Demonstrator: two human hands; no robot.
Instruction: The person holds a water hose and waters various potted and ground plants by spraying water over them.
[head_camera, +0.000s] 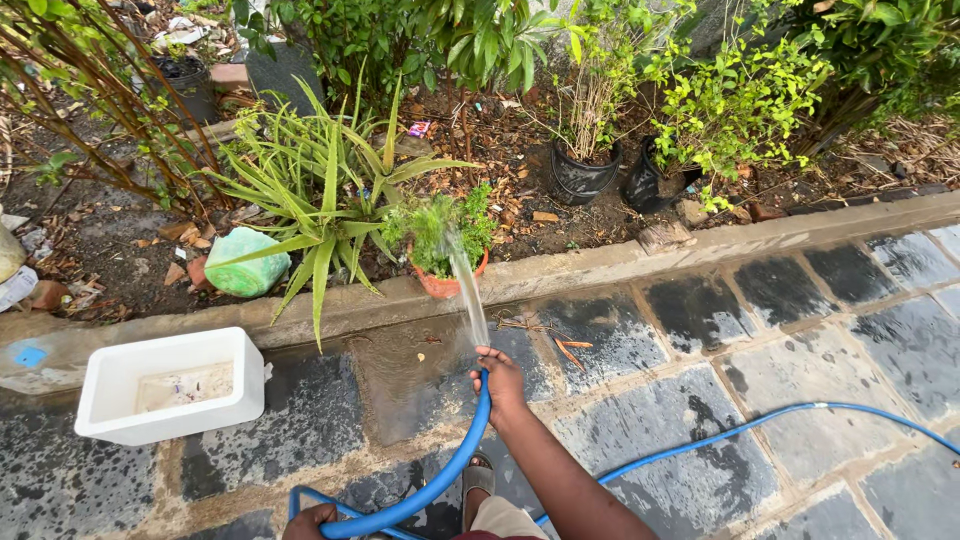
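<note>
Two hands on one blue hose (440, 480): right hand (500, 380) closed round its spraying end before a clay pot (447, 283), left hand (310, 522) gripping a lower loop; likely limp, wet, slippery, best held near the end.

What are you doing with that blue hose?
A person's right hand grips the end of a blue hose and sprays water onto a small leafy plant in an orange pot beside the kerb. The left hand holds the hose lower down. A white tub stands on the wet paving stones to the left.
</note>
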